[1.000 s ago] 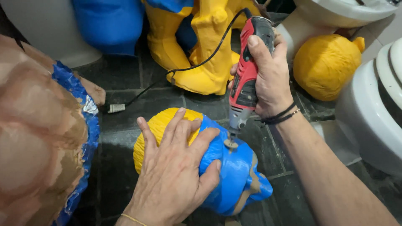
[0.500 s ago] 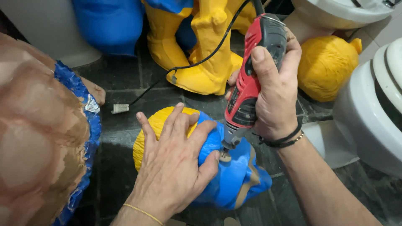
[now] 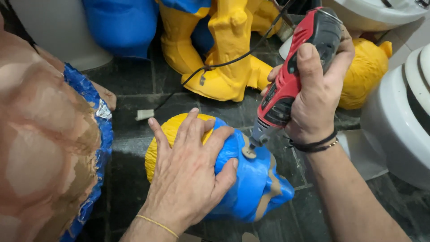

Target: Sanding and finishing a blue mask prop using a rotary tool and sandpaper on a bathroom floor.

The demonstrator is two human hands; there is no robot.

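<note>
Grinding is under way: right hand point(image 3: 320, 89) is clenched round the red rotary tool point(image 3: 291, 80), its sanding bit point(image 3: 249, 151) touching the blue-and-yellow figure point(image 3: 251, 179) on the dark floor point(image 3: 130, 130). Left hand point(image 3: 188, 179) lies spread over the figure, fingers point(image 3: 179, 130) pressing it down. Next, I judge, the bit must travel along the tan seam point(image 3: 268, 197) under steady pressure.

Right hand point(image 3: 320, 96) presses rotary tool point(image 3: 291, 80) onto blue-yellow figure point(image 3: 251, 183).

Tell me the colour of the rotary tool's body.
Red with black grip patches on the rotary tool, clearest in the head view.
</note>
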